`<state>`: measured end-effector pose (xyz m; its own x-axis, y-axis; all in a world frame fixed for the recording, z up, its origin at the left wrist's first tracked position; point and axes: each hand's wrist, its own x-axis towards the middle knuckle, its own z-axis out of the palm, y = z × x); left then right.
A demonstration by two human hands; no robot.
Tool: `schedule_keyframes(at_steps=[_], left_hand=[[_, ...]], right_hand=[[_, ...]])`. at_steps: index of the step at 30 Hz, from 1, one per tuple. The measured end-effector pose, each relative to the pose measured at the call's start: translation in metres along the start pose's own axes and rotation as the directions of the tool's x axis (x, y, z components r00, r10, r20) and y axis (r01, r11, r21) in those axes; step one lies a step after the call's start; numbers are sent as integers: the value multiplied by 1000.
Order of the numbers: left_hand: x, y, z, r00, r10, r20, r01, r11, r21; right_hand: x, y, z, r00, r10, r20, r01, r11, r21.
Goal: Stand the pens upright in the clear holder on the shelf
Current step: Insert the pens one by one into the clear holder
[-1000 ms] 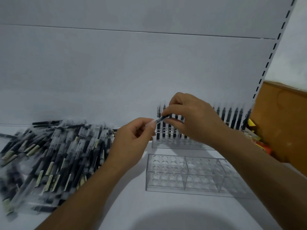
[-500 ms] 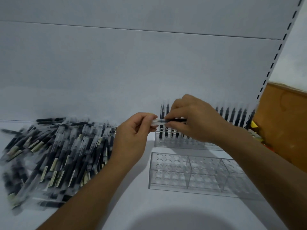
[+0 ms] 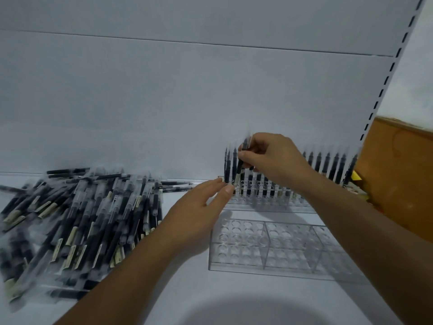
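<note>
My right hand (image 3: 274, 158) pinches a black pen (image 3: 239, 168) near its top and holds it almost upright over the left end of the rear clear holder (image 3: 260, 202). Several black pens (image 3: 328, 165) stand upright in that holder along the shelf's back wall. My left hand (image 3: 201, 212) reaches in from the left with its fingers nearly straight. Its fingertips touch the pen's lower end at the holder's left corner. A second clear holder (image 3: 264, 247) with round holes lies in front and has no pens in it.
A big loose pile of wrapped black pens (image 3: 82, 219) covers the left of the white shelf (image 3: 187, 289). A brown cardboard box (image 3: 398, 184) stands at the right, beside the slotted shelf upright (image 3: 386, 73). The white back panel (image 3: 164, 102) rises close behind the holders.
The pen lay level between both hands; my right hand has turned it upright and brought it down to the rear holder's left end. My left hand has loosened its pinch and dropped lower.
</note>
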<state>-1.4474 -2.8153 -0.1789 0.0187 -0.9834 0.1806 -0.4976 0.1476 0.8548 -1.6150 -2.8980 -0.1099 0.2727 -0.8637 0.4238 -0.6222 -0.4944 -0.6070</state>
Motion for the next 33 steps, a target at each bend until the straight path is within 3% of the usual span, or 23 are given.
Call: schedule_keyframes(at_steps=[2,8,16,28,33], left_hand=[[2,-1,-1,1000,21,-2,-21,999,43],[3,-2,-2,999,38,7,-39,996,85],[3,-3,0,999,30,-11,-29,999,44],[11,-7,-2,996,86,18,-87,989,120],[16,17,-22,986,117,-118,-113,993,41]], right_hand=[[1,-1,5,999,12,53,-5,992,-127],[5,-13,7,996,48,80,-24,962,-273],[7,-15,8,989,115,91,-91,968,-233],[-2,-11,6,966,173,191,-98,932,-350],[-18,-30,-11,989,95,109,-13,810,-586]])
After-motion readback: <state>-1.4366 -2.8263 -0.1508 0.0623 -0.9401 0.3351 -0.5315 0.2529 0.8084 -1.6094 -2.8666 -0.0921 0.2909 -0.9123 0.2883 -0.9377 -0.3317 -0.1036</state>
